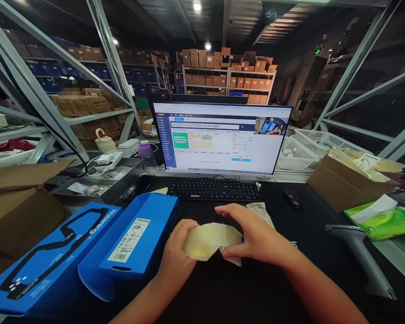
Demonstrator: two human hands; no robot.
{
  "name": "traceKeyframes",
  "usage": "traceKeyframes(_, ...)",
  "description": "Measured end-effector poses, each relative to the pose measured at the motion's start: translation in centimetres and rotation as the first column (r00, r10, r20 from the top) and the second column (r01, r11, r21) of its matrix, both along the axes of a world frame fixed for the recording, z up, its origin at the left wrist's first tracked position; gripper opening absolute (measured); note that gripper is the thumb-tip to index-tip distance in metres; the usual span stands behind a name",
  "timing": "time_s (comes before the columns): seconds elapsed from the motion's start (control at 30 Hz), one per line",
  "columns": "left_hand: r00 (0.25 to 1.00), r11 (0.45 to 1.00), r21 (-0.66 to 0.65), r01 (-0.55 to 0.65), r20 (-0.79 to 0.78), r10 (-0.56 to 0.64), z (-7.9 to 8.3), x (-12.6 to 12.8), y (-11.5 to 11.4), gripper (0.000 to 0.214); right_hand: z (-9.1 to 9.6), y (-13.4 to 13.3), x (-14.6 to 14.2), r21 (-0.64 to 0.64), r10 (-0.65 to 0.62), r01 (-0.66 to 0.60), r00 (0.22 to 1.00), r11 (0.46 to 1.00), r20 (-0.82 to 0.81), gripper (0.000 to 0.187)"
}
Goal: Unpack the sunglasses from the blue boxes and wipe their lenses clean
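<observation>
Both my hands hold a pale yellow, translucent paper sheet just above the black desk mat, in front of the keyboard. My left hand grips its left end with curled fingers. My right hand pinches its right side from above. To the left lies an open blue Wokening box with a white label, beside its blue lid.
A monitor stands behind the keyboard. A mouse, a grey barcode scanner, a green tissue pack and a cardboard box of packets sit right. Brown cartons, a tray and metal shelving are left.
</observation>
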State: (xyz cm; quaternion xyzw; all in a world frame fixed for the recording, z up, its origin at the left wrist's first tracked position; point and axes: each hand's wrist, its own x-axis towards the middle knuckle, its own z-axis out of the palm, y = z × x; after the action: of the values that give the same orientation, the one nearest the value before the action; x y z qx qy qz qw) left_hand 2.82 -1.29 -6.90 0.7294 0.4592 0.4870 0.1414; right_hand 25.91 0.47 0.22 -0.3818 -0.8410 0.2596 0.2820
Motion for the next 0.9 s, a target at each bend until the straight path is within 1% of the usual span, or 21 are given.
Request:
traceKeyframes(0.03,0.999,0.998,-0.054,-0.029,0.039,0.031,0.0,-0.2,0.0,0.022,0.3,0.2,0.7,-0.033,-0.016,0.015,1.0,0.999,-0.024,0.087)
traceKeyframes(0.07,0.994,0.993,-0.103,-0.061,0.081,0.07,0.0,-0.4,0.1,0.022,0.5,0.3,1.3,-0.057,-0.049,0.046,0.998,0.997,-0.05,0.083)
traceKeyframes(0.13,0.974,0.976,-0.185,-0.111,0.174,0.144,-0.1,-0.7,0.2,0.025,0.9,0.7,2.2,-0.073,-0.141,0.134,0.985,0.988,-0.095,0.065)
traceKeyframes(0.2,0.942,0.961,-0.239,-0.14,0.266,0.203,-0.1,-0.8,0.3,0.03,1.1,0.9,2.5,-0.086,-0.212,0.202,0.969,0.976,-0.127,0.043)
traceKeyframes(0.27,0.906,0.948,-0.278,-0.153,0.343,0.247,0.0,-0.8,0.5,0.034,1.1,1.0,2.1,-0.089,-0.218,0.206,0.965,0.974,-0.147,0.028)
traceKeyframes(0.37,0.869,0.941,-0.302,-0.152,0.414,0.273,0.3,-0.6,0.5,0.039,1.0,0.5,1.1,0.002,-0.176,0.179,0.967,0.984,-0.186,0.018)
traceKeyframes(0.43,0.862,0.943,-0.296,-0.154,0.425,0.274,0.5,-0.5,0.5,0.041,0.8,0.0,0.6,0.046,-0.144,0.158,0.964,0.986,-0.223,0.02)
traceKeyframes(0.57,0.88,0.948,-0.283,-0.147,0.401,0.256,0.7,-0.4,0.2,0.038,0.9,-0.5,0.3,0.045,-0.084,0.099,0.96,0.994,-0.266,0.038)
traceKeyframes(0.7,0.901,0.956,-0.269,-0.116,0.376,0.215,0.1,-0.6,0.1,0.034,1.0,-0.6,0.4,0.045,-0.048,0.061,0.967,0.997,-0.248,0.041)
traceKeyframes(0.8,0.91,0.96,-0.239,-0.144,0.35,0.224,-0.3,-0.7,0.2,0.031,0.9,-0.5,0.3,0.031,-0.052,0.061,0.968,0.998,-0.246,0.046)
traceKeyframes(0.9,0.919,0.959,-0.244,-0.146,0.325,0.222,-0.2,-0.7,0.3,0.035,0.8,0.0,0.1,0.033,-0.074,0.084,0.97,0.996,-0.233,0.049)
